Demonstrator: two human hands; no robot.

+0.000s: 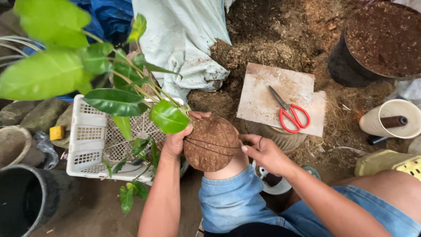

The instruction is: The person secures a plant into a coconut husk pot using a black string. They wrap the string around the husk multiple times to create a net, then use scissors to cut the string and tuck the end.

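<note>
Resting on a knee in blue denim, brown fibrous root ball wrapped with thin dark string, leafy green plant rising from its left end. Clasped by left hand around the stem end, steadied by right hand with fingers half curled against its right side. Sat above dirt floor, near white plastic crate, red-handled scissors on a board.

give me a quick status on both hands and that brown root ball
Left hand cups root ball at plant side. Right hand on other side, fingers at dark string. Ball rests on knee. Red scissors lie apart on board.
</note>
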